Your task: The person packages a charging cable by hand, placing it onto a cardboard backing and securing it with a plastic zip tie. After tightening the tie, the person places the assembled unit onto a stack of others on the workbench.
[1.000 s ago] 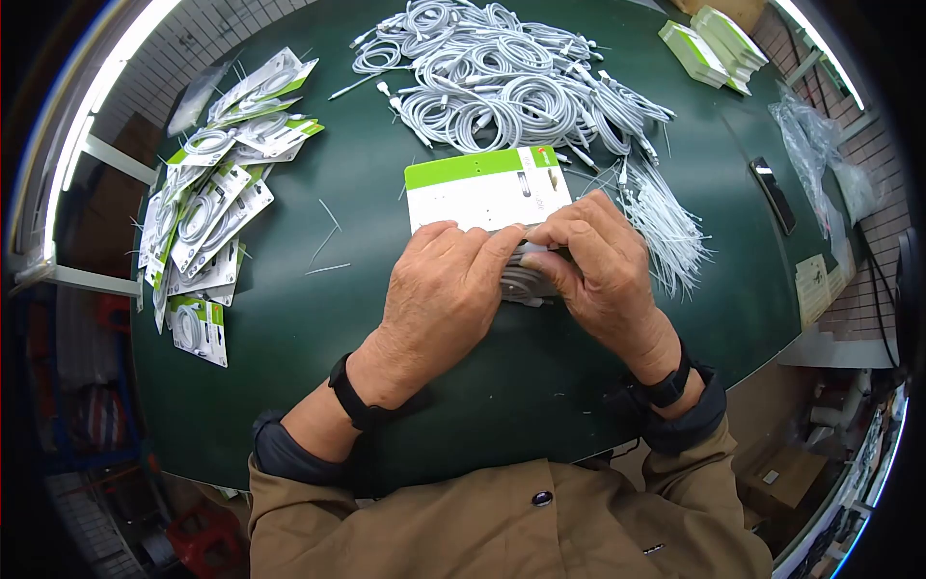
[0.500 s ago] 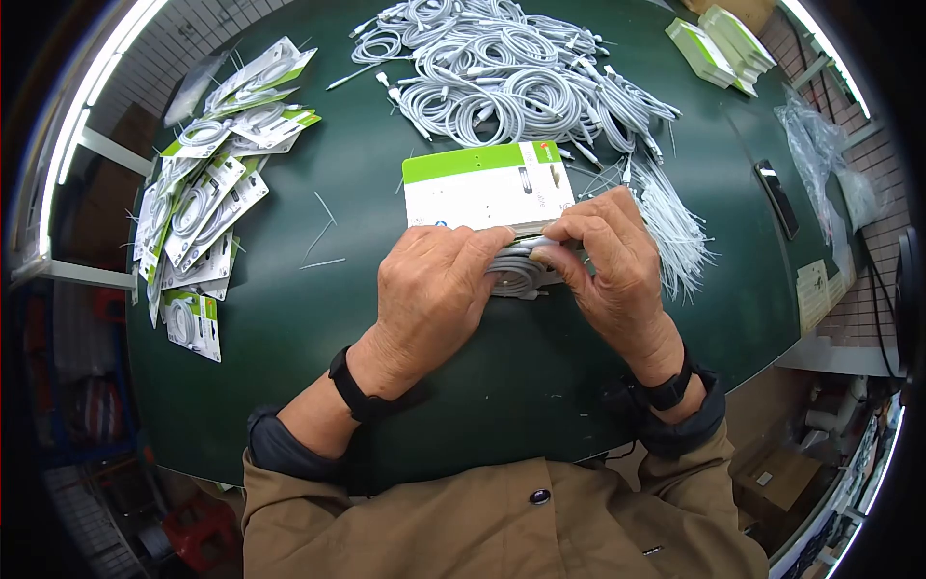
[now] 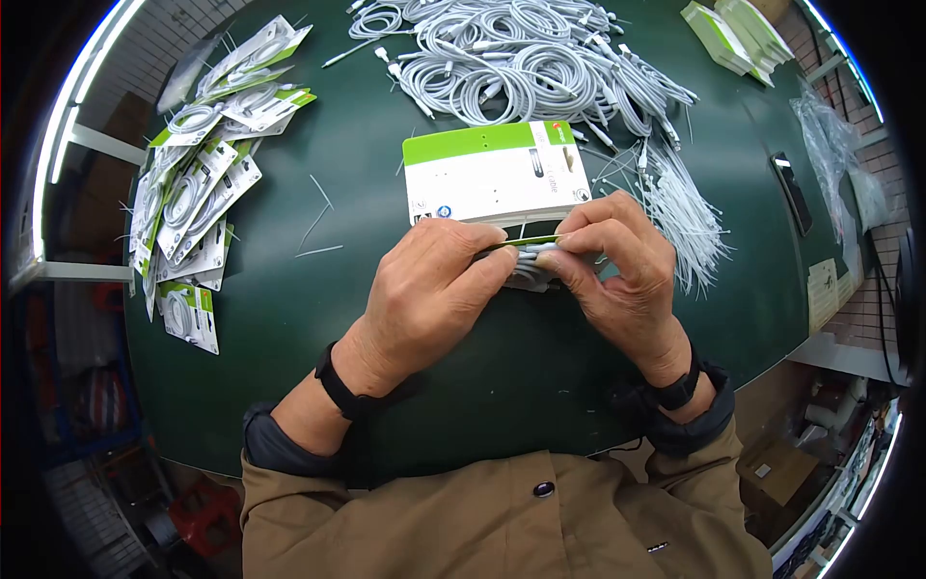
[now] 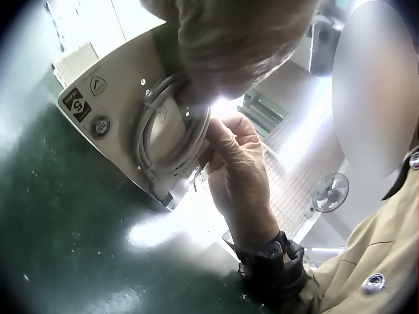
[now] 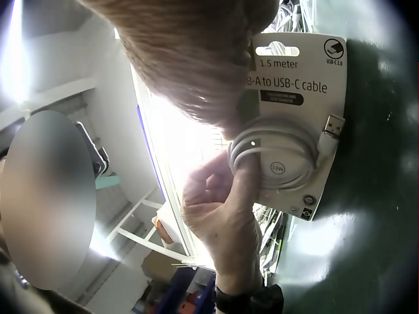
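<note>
Both hands grip a packaging card (image 5: 308, 85) by its two sides; in the head view it stands nearly edge-on. A coiled white USB cable (image 5: 288, 131) lies against its printed face, with the metal USB-A plug (image 5: 334, 124) near one edge. My left hand (image 3: 424, 289) pinches the card's left part between thumb and fingers. The right hand (image 3: 627, 261) pinches the other side, thumb on the coil. A thin white strand (image 3: 522, 231) pokes up behind the card. Just beyond the hands lies a stack of green-and-white cards (image 3: 492, 183).
A heap of coiled cables (image 3: 521, 72) fills the back of the green table (image 3: 318, 386). White ties (image 3: 685, 222) spread at right. Packed cards (image 3: 198, 193) pile up at left. Further right are a phone (image 3: 792, 193), clear plastic (image 3: 834, 164) and more card stacks (image 3: 738, 39).
The held card has tipped so its green edge shows between the hands, and a gap now separates it from the stack. The head view has shifted slightly.
</note>
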Demonstrator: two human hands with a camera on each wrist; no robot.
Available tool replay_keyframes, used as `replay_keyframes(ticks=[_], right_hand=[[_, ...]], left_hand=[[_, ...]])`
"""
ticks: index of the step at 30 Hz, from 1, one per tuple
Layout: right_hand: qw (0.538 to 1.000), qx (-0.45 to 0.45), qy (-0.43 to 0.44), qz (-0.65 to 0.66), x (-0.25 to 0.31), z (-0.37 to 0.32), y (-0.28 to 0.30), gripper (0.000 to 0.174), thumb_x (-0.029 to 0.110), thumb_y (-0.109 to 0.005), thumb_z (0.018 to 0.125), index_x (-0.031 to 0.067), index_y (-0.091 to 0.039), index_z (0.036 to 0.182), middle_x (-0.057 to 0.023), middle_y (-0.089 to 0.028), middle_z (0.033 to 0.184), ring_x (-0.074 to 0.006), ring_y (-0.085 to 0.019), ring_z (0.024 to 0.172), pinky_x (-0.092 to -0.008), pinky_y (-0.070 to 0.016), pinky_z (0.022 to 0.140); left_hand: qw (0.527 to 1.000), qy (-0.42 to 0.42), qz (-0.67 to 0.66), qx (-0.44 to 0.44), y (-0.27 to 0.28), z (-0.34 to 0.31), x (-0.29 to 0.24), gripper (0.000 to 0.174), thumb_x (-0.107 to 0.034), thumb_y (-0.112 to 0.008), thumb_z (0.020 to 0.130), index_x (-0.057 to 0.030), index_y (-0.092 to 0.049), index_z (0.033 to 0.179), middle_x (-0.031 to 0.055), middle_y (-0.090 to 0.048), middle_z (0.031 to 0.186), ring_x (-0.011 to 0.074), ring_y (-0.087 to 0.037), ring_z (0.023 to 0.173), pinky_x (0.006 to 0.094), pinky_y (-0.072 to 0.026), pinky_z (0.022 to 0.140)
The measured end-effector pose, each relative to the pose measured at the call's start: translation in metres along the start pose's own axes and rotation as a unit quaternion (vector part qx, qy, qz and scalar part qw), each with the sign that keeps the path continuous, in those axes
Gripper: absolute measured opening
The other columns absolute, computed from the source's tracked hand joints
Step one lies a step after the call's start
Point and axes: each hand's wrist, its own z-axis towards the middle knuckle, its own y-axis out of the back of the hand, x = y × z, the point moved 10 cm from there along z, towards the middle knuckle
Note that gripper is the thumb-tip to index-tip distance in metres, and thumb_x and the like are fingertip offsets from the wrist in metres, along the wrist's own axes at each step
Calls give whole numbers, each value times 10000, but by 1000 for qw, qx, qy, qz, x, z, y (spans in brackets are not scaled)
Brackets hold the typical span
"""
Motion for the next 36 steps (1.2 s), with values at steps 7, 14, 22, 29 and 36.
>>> replay_keyframes(ticks=[7, 14, 22, 29, 36], right_hand=[[999, -1, 28, -24, 4, -1, 0, 247, 31, -887, 747, 57, -663, 847, -66, -682, 882, -229, -632, 776, -340, -526, 624], [998, -1, 46, -47, 6, -3, -1, 270, 75, -908, 723, 74, -672, 853, -55, -683, 899, -225, -630, 777, -341, -512, 627], [981, 27, 108, -158, 29, -2, -8, 383, 238, -914, 663, 139, -712, 973, -9, -674, 979, -231, -638, 859, -406, -481, 809], [968, 6, 132, -213, 29, -7, -23, 307, 88, -801, 681, 119, -664, 954, -4, -670, 975, -233, -653, 915, -434, -484, 905], [975, 17, 119, -185, 26, -6, -21, 309, 19, -746, 682, 116, -667, 964, -3, -694, 986, -223, -667, 937, -476, -472, 1025]], left_hand=[[1000, -2, 15, -11, -1, 0, -2, 315, 89, -815, 681, -7, -708, 962, 126, -716, 946, 276, -710, 768, 363, -579, 662], [999, 15, 38, -15, -6, 0, -2, 287, 112, -808, 687, 1, -676, 917, 128, -701, 913, 300, -708, 771, 384, -578, 675], [998, 22, 50, -12, -6, 1, -4, 281, 101, -802, 696, -5, -675, 923, 128, -699, 912, 305, -713, 790, 390, -584, 697], [998, 24, 62, -2, -6, -1, -5, 261, 91, -797, 713, -13, -679, 921, 120, -702, 931, 298, -716, 824, 391, -588, 714], [999, 18, 50, -6, -3, -3, -6, 244, 91, -783, 726, -13, -688, 925, 119, -702, 938, 293, -711, 819, 388, -587, 708]])
